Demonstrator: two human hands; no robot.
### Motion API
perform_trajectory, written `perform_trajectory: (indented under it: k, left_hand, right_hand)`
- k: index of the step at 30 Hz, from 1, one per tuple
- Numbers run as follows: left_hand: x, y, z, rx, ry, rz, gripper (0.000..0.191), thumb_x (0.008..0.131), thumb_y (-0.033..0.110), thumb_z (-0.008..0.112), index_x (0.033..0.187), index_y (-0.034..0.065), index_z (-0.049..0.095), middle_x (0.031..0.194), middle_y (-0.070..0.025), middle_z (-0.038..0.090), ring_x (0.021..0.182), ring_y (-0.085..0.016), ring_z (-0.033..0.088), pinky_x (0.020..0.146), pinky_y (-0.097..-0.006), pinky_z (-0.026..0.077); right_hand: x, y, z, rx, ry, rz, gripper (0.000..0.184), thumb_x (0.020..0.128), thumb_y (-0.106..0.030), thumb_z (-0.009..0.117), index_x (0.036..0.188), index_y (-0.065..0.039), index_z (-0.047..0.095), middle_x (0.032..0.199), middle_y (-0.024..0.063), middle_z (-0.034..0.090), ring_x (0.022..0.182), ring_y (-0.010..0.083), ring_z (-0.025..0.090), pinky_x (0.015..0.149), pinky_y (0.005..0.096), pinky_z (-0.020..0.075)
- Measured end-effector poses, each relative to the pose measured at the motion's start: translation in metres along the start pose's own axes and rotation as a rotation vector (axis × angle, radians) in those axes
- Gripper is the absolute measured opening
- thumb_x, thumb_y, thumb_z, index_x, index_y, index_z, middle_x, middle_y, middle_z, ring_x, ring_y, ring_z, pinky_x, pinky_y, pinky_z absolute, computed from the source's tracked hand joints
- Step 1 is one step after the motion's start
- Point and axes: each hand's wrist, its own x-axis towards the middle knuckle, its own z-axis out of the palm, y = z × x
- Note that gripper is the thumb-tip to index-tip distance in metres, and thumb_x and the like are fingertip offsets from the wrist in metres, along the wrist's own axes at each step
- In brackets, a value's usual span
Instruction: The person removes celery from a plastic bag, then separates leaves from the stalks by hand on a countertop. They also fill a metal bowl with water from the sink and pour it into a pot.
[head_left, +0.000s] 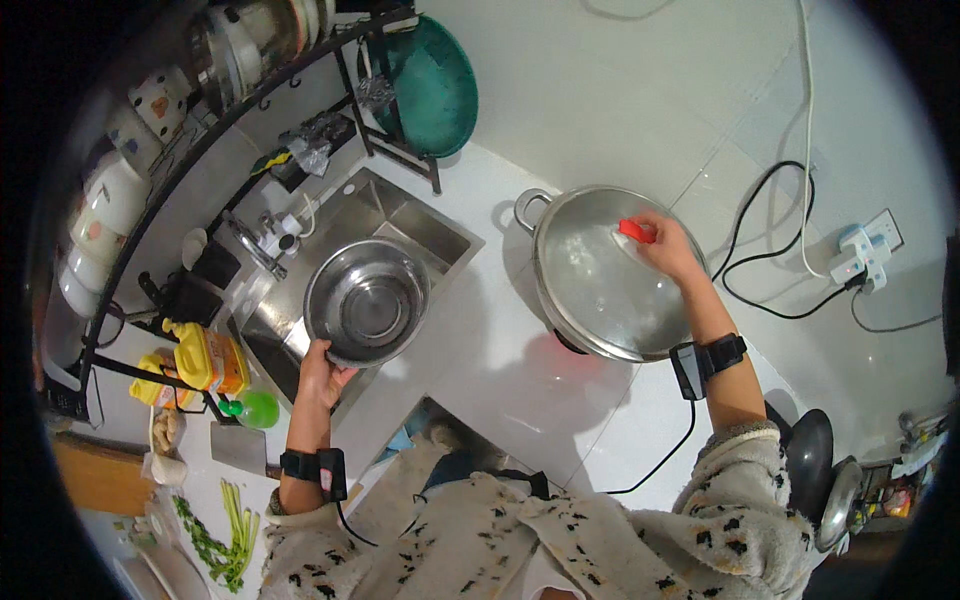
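My left hand (322, 375) grips the rim of a stainless steel basin (375, 304), tilted over the near side of the steel sink (457, 232). The basin's inside faces up and shows no solid food. On the right, my right hand (664, 240) holds the red knob (636, 231) of a domed metal lid (600, 277). That lid covers a large two-handled pot (551, 322), whose contents are hidden. A dark appliance base shows under the pot's near side, with a red glow on the counter beside it.
A black dish rack (225, 127) with bowls and cups runs along the left, above the faucet (259, 244). Yellow jugs (206, 356), a green bottle (259, 410) and leafy stalks (225, 540) lie below. A plugged power strip (862, 255) and black cord (772, 307) are at right; pans (810, 465) stand nearby.
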Motion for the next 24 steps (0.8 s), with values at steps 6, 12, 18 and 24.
perform_trajectory:
  k: [6, 12, 18, 24]
  left_hand:
    - [0.018, -0.025, -0.059, -0.096, 0.081, -0.018, 0.033, 0.084, 0.026, 0.042, 0.11, 0.0063, 0.043, 0.102, -0.0109, 0.056, 0.082, -0.021, 0.061, 0.058, -0.0351, 0.056]
    - [0.051, -0.04, -0.101, -0.125, 0.164, 0.001, 0.031, 0.081, 0.025, 0.046, 0.108, 0.0107, 0.045, 0.108, -0.0092, 0.053, 0.093, -0.023, 0.056, 0.067, -0.0429, 0.052]
    - [0.067, -0.044, -0.119, -0.234, 0.102, -0.013, 0.034, 0.08, 0.024, 0.046, 0.111, 0.0099, 0.044, 0.11, -0.01, 0.051, 0.096, -0.027, 0.054, 0.078, -0.0462, 0.047]
    - [0.082, -0.05, -0.141, -0.365, 0.029, -0.027, 0.037, 0.081, 0.021, 0.046, 0.115, 0.0065, 0.042, 0.112, -0.0126, 0.048, 0.099, -0.03, 0.051, 0.081, -0.0486, 0.046]
  right_hand:
    - [-0.005, 0.002, 0.013, 0.115, 0.003, 0.081, 0.037, 0.063, 0.005, 0.055, 0.098, -0.005, 0.06, 0.079, 0.0094, 0.063, 0.07, 0.0171, 0.059, 0.064, 0.0279, 0.0458]
    - [-0.004, -0.005, 0.012, 0.128, 0.02, 0.03, 0.033, 0.069, 0.007, 0.054, 0.099, -0.004, 0.059, 0.08, 0.0006, 0.06, 0.071, 0.0075, 0.054, 0.063, 0.021, 0.0431]
    - [-0.004, 0.001, 0.015, 0.176, 0.005, 0.074, 0.039, 0.066, 0.009, 0.053, 0.103, -0.004, 0.057, 0.084, 0.0048, 0.062, 0.076, 0.0119, 0.057, 0.069, 0.0227, 0.0439]
    - [-0.009, -0.018, 0.005, -0.21, 0.011, 0.036, 0.045, 0.068, 0.005, 0.058, 0.112, -0.006, 0.053, 0.101, 0.0103, 0.056, 0.089, 0.0169, 0.054, 0.076, 0.0274, 0.044]
